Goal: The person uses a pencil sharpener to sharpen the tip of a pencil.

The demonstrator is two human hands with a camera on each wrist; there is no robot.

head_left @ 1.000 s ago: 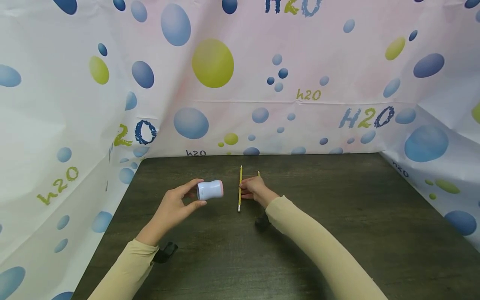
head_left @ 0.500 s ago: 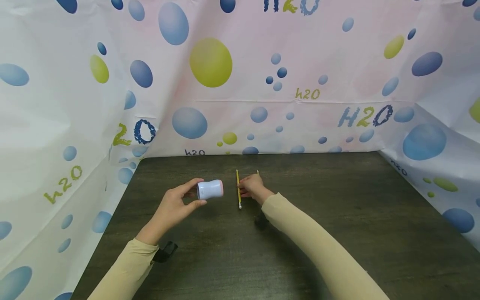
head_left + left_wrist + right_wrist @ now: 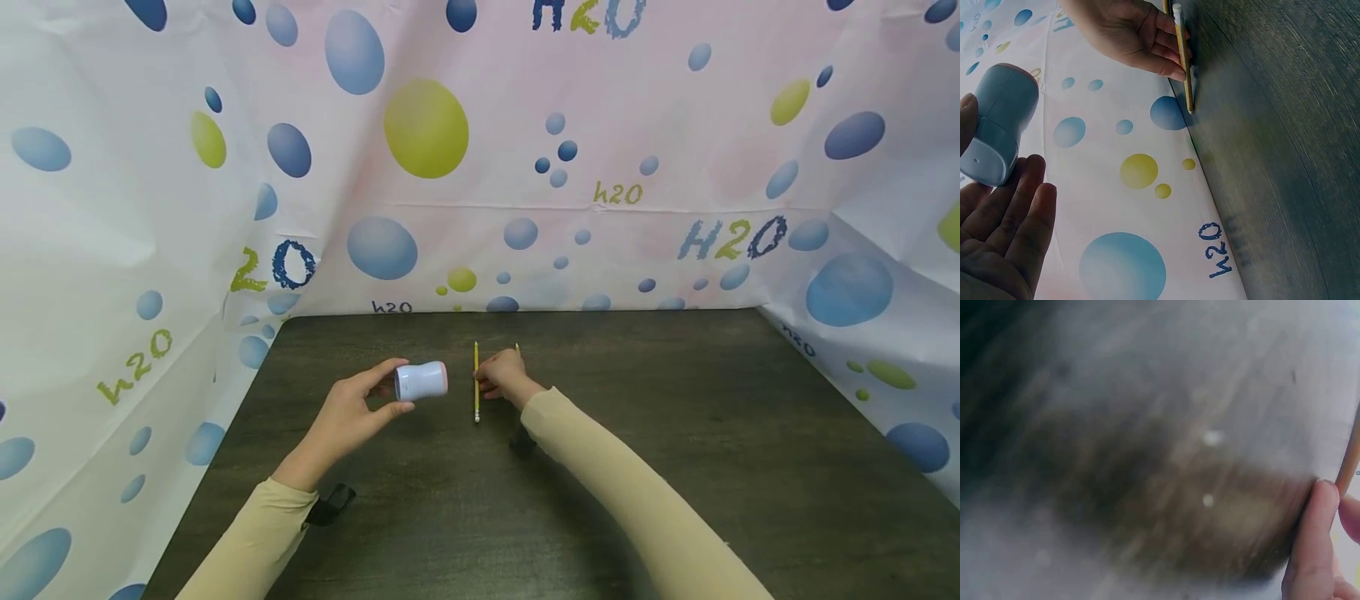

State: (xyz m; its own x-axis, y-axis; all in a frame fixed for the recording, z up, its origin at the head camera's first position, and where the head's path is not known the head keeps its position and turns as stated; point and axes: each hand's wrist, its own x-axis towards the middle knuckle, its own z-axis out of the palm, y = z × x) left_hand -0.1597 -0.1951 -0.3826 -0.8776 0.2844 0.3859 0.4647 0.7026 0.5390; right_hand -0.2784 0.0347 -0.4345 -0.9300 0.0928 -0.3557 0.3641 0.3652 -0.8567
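The only legible writing is on the bubble-patterned backdrop (image 3: pixel 615 125): "H2O" in large blue and yellow-green letters at the top centre and right of the head frame, "h2O" in smaller letters at the centre, the left edge and along the bottom of the back wall. The left wrist view repeats one "h2O", seen sideways at the lower centre. No label can be read on the small pale blue container (image 3: pixel 421 380).

The left hand (image 3: pixel 347 418), left of centre in the head view, grips that container between thumb and fingers, lying on its side above the dark wooden table (image 3: pixel 675 467). The head view shows a pinkish end facing right; the left wrist view (image 3: pixel 999 125), at the upper left, shows the waisted body and flat closed end instead. Its contents cannot be seen.

Just right of the container, a yellow pencil (image 3: pixel 476 381) lies on the table, running up and down the frame. The right hand (image 3: pixel 504 377) pinches it at the middle with curled fingertips. The left wrist view (image 3: pixel 1182 56) shows the pencil's eraser end at the top, which the head view barely resolves. A second yellow pencil (image 3: pixel 517 347) pokes out behind the right hand. The right wrist view is blurred; a fingertip (image 3: pixel 1313 537) and what is probably the pencil shaft (image 3: pixel 1349 459) appear at its right edge.
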